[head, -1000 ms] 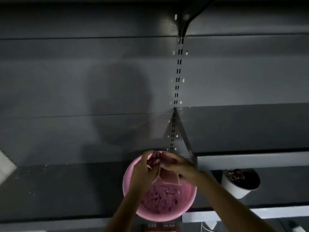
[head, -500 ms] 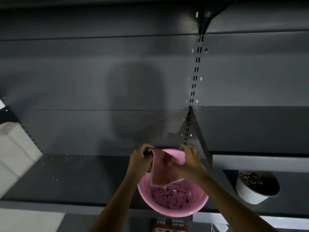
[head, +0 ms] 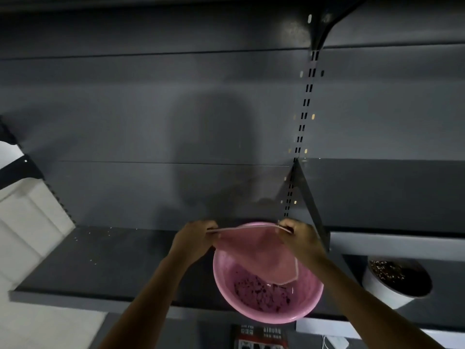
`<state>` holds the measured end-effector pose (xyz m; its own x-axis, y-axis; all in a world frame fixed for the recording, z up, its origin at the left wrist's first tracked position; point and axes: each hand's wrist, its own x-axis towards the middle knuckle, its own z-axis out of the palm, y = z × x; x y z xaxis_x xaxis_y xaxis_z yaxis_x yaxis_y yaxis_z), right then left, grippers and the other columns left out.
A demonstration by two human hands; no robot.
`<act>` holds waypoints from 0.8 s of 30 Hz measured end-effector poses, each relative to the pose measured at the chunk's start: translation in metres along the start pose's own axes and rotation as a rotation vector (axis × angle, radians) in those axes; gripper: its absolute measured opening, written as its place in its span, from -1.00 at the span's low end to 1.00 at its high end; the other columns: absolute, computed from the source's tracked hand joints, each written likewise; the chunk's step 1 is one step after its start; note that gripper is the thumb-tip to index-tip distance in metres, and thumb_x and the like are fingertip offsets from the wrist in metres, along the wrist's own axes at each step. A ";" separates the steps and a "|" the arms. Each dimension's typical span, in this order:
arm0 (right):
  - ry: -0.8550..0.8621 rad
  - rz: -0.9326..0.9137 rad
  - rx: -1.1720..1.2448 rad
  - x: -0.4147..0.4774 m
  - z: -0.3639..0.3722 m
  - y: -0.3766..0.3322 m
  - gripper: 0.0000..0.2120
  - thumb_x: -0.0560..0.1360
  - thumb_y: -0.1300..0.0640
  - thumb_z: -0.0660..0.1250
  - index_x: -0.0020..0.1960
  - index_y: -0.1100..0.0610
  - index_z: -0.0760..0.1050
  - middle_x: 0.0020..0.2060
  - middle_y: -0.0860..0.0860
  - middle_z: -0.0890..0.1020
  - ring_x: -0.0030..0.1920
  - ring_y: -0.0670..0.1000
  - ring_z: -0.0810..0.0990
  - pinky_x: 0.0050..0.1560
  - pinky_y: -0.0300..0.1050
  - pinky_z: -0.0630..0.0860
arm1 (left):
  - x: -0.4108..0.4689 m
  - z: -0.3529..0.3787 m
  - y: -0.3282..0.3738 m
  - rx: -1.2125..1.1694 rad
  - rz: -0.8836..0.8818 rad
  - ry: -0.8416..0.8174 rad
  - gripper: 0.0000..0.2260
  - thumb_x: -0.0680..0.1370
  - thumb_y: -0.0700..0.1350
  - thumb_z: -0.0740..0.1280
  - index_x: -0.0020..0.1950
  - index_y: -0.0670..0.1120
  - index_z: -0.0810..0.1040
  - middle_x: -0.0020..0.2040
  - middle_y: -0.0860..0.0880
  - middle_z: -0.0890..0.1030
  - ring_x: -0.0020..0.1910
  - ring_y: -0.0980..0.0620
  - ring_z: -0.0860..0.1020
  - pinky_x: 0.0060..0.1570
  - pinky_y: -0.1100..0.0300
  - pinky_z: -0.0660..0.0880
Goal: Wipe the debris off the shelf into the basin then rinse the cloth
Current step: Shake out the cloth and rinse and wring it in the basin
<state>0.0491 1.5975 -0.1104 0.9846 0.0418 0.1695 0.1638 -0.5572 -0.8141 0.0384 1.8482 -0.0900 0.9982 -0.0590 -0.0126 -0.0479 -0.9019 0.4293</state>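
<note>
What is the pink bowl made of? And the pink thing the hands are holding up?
The pink basin looks like smooth plastic: its rim and wall shine a little. The cloth seems soft fabric, since it sags between the left hand and right hand and looks matte.

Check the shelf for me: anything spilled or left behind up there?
Yes. Pale crumbs lie scattered on the shelf at its far left, well away from the basin. Both hands hold the cloth stretched over the basin.
</note>
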 end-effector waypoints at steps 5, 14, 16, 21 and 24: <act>0.286 -0.192 -0.094 0.006 0.001 -0.016 -0.88 0.48 0.26 0.28 -0.11 0.09 0.56 -0.17 -0.03 0.51 -0.20 -0.05 0.50 -0.16 -0.27 0.38 | 0.000 -0.006 0.011 -0.074 0.141 0.337 -0.85 0.53 -0.14 0.32 -0.24 -0.05 0.48 -0.33 0.03 0.51 -0.31 0.02 0.47 -0.38 0.25 0.29; -0.210 -0.044 -0.771 -0.025 0.007 0.032 -0.74 0.56 0.11 0.07 0.09 -0.03 0.52 0.09 -0.05 0.62 0.10 0.00 0.58 0.09 -0.08 0.56 | -0.030 0.067 -0.002 0.361 0.175 0.110 -0.80 0.58 -0.06 0.16 0.07 0.04 0.55 -0.04 0.03 0.66 0.02 -0.01 0.58 0.19 0.10 0.31; -0.152 -0.032 -0.739 -0.022 0.003 0.024 -0.72 0.57 0.12 0.08 0.12 0.00 0.53 0.13 -0.01 0.61 0.14 0.02 0.56 0.12 -0.13 0.46 | -0.021 0.062 0.005 0.290 0.112 0.153 -0.81 0.56 -0.08 0.15 0.04 0.02 0.55 -0.04 0.01 0.66 -0.01 -0.03 0.59 0.13 0.11 0.37; -0.001 0.131 -0.143 -0.014 -0.007 0.008 -0.87 0.47 0.33 0.29 -0.10 0.39 0.57 -0.11 0.26 0.67 -0.09 0.12 0.62 -0.34 -0.55 0.33 | -0.006 0.037 0.008 -0.261 -0.164 0.011 -0.85 0.42 -0.03 0.23 -0.29 -0.04 0.53 -0.30 -0.02 0.63 -0.21 -0.07 0.60 -0.28 0.18 0.43; 0.106 0.202 0.019 -0.013 0.002 0.005 -0.78 0.45 0.24 0.34 -0.37 0.20 0.50 -0.44 0.13 0.57 -0.33 0.09 0.53 -0.38 -0.38 0.35 | -0.003 0.036 0.012 -0.393 -0.215 0.031 -0.78 0.48 -0.12 0.30 -0.37 -0.10 0.49 -0.40 -0.05 0.58 -0.30 -0.06 0.59 -0.29 0.17 0.45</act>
<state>0.0376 1.5960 -0.1177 0.9858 -0.1573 0.0586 -0.0341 -0.5297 -0.8475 0.0333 1.8222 -0.1175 0.9848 0.1302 -0.1147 0.1725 -0.6611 0.7302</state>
